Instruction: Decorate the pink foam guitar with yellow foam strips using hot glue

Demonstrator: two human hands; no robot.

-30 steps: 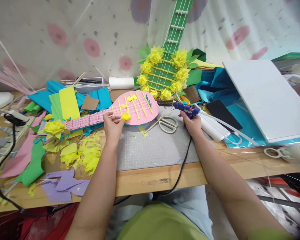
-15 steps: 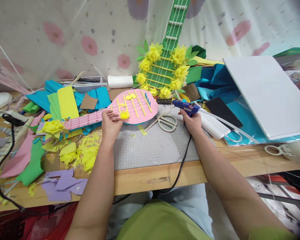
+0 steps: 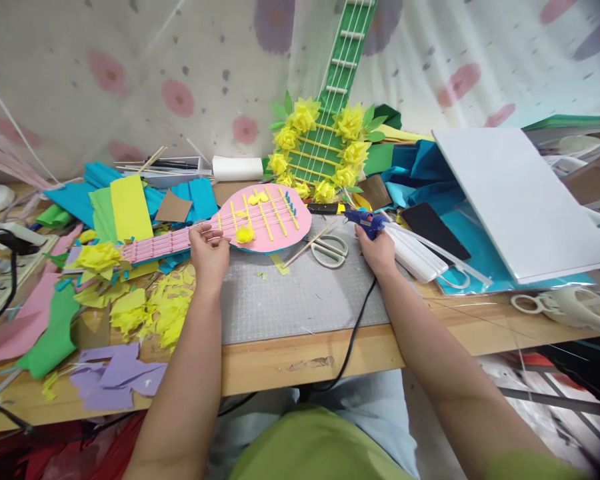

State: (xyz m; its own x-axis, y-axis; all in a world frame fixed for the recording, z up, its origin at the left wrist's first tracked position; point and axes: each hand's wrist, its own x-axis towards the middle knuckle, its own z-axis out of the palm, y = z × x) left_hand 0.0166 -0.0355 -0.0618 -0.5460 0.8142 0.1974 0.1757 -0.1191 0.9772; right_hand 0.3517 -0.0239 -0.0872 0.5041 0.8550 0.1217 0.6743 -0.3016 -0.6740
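In the head view, my left hand (image 3: 210,257) grips the pink paper guitar (image 3: 296,225) where its neck meets the rounded body, fingers over the strings and thumb at the near edge. Yellow strips cross the guitar body, and a small yellow paper flower (image 3: 245,234) lies on it just right of my fingertips. Wrapped round a blue hot glue gun (image 3: 371,223) is my right hand (image 3: 379,250). The gun's nozzle points left, and its black cord runs down over the table edge. Scissors (image 3: 330,261) and a thin stick (image 3: 300,251) lie between the two hands on the grey cutting mat (image 3: 300,303).
Behind stands a green paper guitar (image 3: 316,148) ringed with yellow flowers. Yellow scraps (image 3: 167,310) and purple paper (image 3: 117,377) cover the left side. At right are a white board (image 3: 520,207), a black phone (image 3: 435,230) and a tape roll (image 3: 583,307).
The whole view has shifted slightly, moving the scene a little left. Both hands keep their holds on the pink guitar and the glue gun.
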